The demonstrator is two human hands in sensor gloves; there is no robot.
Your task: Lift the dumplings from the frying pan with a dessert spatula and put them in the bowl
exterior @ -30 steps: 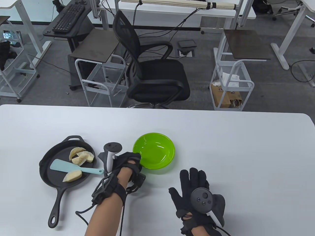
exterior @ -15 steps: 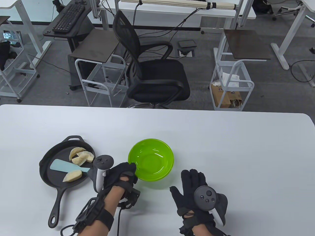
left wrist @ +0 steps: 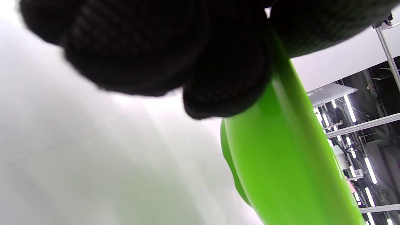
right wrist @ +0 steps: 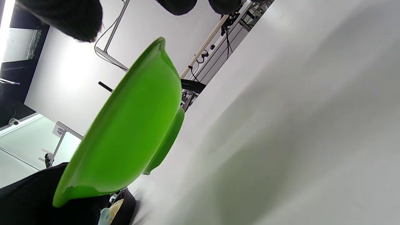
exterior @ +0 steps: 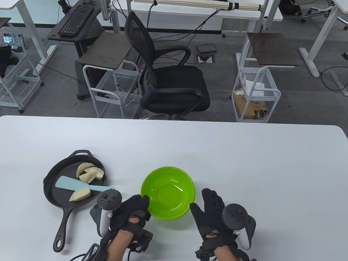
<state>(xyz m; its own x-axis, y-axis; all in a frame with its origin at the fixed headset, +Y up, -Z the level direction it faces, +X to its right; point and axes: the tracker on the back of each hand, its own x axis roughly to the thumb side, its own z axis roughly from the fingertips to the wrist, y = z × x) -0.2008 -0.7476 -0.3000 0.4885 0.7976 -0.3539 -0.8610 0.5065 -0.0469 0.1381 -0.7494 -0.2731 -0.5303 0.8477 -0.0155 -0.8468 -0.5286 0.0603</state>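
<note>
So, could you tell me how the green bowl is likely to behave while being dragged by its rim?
The green bowl looks like thin glossy plastic, so probably light and easy to slide. The left hand grips only one edge, and its foot looks narrow, so it may tip.

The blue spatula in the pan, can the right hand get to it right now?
Probably not easily. The right hand sits open beside the green bowl, and both the bowl and the left hand gripping its rim lie between it and the spatula in the frying pan. The left hand is nearer.
</note>
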